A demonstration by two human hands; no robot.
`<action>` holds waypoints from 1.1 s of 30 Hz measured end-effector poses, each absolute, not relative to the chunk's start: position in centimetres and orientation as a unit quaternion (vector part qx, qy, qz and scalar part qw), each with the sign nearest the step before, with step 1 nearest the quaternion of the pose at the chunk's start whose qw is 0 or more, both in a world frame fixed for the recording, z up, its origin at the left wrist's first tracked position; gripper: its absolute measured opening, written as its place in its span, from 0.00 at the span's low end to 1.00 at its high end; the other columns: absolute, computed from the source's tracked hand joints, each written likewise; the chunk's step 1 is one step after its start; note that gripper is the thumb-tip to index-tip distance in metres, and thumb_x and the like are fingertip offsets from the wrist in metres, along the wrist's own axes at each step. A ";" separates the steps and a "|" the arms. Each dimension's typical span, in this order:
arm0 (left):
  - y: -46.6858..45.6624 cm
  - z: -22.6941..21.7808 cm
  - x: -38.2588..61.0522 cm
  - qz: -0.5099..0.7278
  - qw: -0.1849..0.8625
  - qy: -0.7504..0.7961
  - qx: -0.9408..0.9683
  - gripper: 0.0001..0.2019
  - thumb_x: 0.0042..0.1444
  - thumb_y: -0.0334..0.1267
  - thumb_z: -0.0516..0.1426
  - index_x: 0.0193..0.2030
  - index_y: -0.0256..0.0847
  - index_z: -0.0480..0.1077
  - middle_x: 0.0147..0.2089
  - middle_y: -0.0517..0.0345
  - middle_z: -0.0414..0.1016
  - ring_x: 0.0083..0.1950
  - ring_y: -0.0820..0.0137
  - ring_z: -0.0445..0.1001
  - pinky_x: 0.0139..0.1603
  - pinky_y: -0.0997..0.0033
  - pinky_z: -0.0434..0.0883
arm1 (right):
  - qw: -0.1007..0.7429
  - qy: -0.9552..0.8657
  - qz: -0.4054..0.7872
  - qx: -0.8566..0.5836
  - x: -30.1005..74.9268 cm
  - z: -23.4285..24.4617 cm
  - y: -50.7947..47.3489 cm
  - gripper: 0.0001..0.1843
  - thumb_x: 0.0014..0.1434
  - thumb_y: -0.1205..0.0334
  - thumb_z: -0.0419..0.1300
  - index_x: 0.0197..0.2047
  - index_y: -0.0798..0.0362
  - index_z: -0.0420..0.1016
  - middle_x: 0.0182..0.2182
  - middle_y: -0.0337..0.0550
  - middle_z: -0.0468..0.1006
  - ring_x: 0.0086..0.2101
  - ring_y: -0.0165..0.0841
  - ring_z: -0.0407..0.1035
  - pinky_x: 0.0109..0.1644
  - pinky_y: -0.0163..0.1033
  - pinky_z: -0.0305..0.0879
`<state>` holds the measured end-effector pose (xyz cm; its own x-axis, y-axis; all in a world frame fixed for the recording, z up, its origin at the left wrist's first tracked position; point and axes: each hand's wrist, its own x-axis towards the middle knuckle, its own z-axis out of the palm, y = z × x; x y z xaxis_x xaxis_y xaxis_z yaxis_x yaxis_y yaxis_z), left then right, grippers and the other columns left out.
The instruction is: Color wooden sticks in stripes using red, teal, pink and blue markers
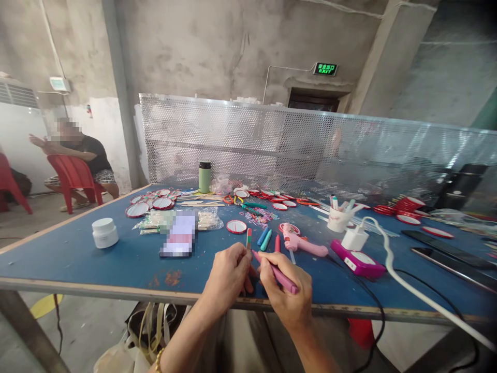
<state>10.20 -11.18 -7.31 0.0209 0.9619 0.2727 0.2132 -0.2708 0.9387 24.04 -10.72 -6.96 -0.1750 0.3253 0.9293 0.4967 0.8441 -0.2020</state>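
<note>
My right hand (289, 290) is closed around a pink marker (278, 274), its tip pointing up-left toward a wooden craft stick (249, 239). My left hand (227, 272) pinches that stick upright near the blue table's front edge (116, 292); the stick's top is coloured green and red. Just beyond my hands lie a blue marker (262, 237), a teal marker (266, 240) and a red marker (277, 243). A pink glue gun (302, 242) lies to their right.
Red-rimmed round discs (137, 209), more wooden sticks (202, 203), a green bottle (204, 177), a white jar (104, 232), a cup of pens (339, 217), a magenta device (357, 261) with white charger and cable (407, 282). Perforated metal screen (272, 145) behind. A person sits on a red chair (75, 176) far left.
</note>
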 end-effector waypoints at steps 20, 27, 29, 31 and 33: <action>-11.1 -7.3 10.2 0.512 0.368 0.478 0.611 0.12 0.61 0.40 0.49 0.27 0.42 0.61 0.16 0.66 0.68 0.15 0.76 0.67 0.18 0.80 0.62 | 0.581 -0.765 -0.078 -0.267 24.2 -7.1 -10.6 0.08 0.64 0.70 0.56 0.38 0.52 0.76 0.29 0.40 0.82 0.28 0.29 0.77 0.34 0.32 0.70; -11.5 -6.9 10.3 0.513 0.369 0.478 0.610 0.11 0.60 0.40 0.49 0.26 0.42 0.61 0.16 0.67 0.68 0.15 0.75 0.67 0.17 0.80 0.62 | 0.584 -0.768 -0.068 -0.253 24.1 -6.9 -10.7 0.09 0.64 0.70 0.55 0.39 0.52 0.76 0.29 0.40 0.82 0.28 0.30 0.77 0.34 0.33 0.71; -11.5 -6.8 10.4 0.513 0.366 0.480 0.611 0.11 0.60 0.38 0.49 0.26 0.42 0.60 0.16 0.66 0.68 0.15 0.75 0.67 0.17 0.80 0.61 | 0.584 -0.770 -0.065 -0.248 24.0 -6.9 -10.7 0.09 0.64 0.70 0.55 0.39 0.52 0.76 0.29 0.40 0.81 0.28 0.30 0.77 0.34 0.33 0.71; -11.5 -6.8 10.4 0.513 0.363 0.481 0.612 0.11 0.60 0.38 0.49 0.25 0.42 0.60 0.16 0.66 0.68 0.16 0.75 0.67 0.18 0.80 0.62 | 0.583 -0.771 -0.064 -0.247 24.0 -7.0 -10.7 0.09 0.64 0.70 0.55 0.39 0.52 0.76 0.29 0.41 0.81 0.28 0.30 0.76 0.34 0.33 0.70; -11.4 -6.8 10.3 0.513 0.362 0.480 0.613 0.12 0.60 0.39 0.49 0.25 0.42 0.60 0.16 0.66 0.68 0.16 0.75 0.67 0.18 0.80 0.62 | 0.581 -0.772 -0.066 -0.249 24.0 -7.0 -10.7 0.08 0.64 0.70 0.55 0.39 0.53 0.76 0.29 0.41 0.81 0.28 0.30 0.76 0.34 0.33 0.70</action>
